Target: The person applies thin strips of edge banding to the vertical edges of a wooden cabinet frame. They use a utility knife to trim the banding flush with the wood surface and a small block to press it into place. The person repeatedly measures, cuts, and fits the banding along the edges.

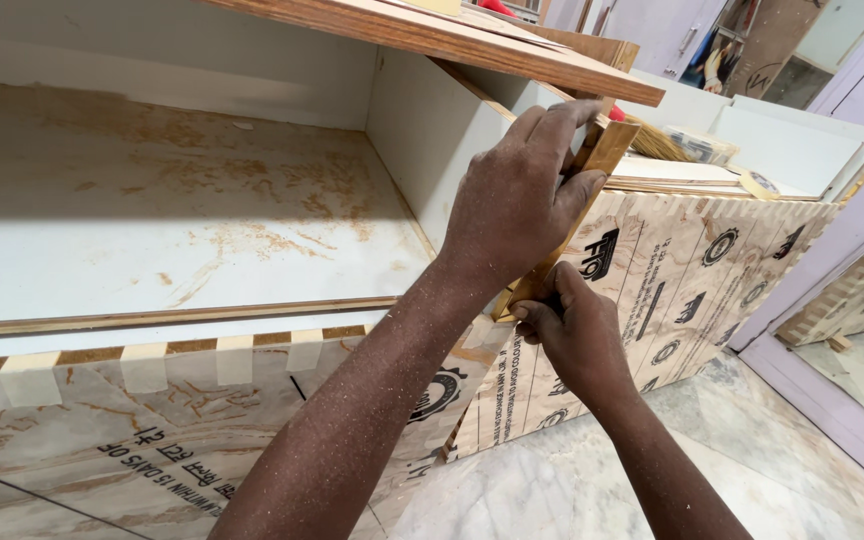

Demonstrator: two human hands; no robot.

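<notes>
At the cabinet's front corner, 2 hands press a narrow wooden strip (pixel 592 170) against the panel edge (pixel 472 120): left hand (pixel 517 200) clamped high, right hand (pixel 572 335) pinching low. Alignment seems underway; fixing it demands steady pressure.

Two hands press a narrow wooden strip against the front corner of an open plywood cabinet.

At centre frame the left hand (pixel 517 205) wraps over the upper part of the wooden strip (pixel 597 160), fingers curled on its top end, just under the overhanging top board (pixel 472 45). Below it, the right hand (pixel 577 335) pinches the strip's lower end, the forearm dusted with sawdust. The white shelf (pixel 152 220) fills the upper left, smeared with sawdust. Pieces of masking tape (pixel 234 358) line the cabinet's front edge at lower left. A printed protective film (pixel 692 290) covers the cabinet face to the right, above the marble floor (pixel 752 450).
</notes>
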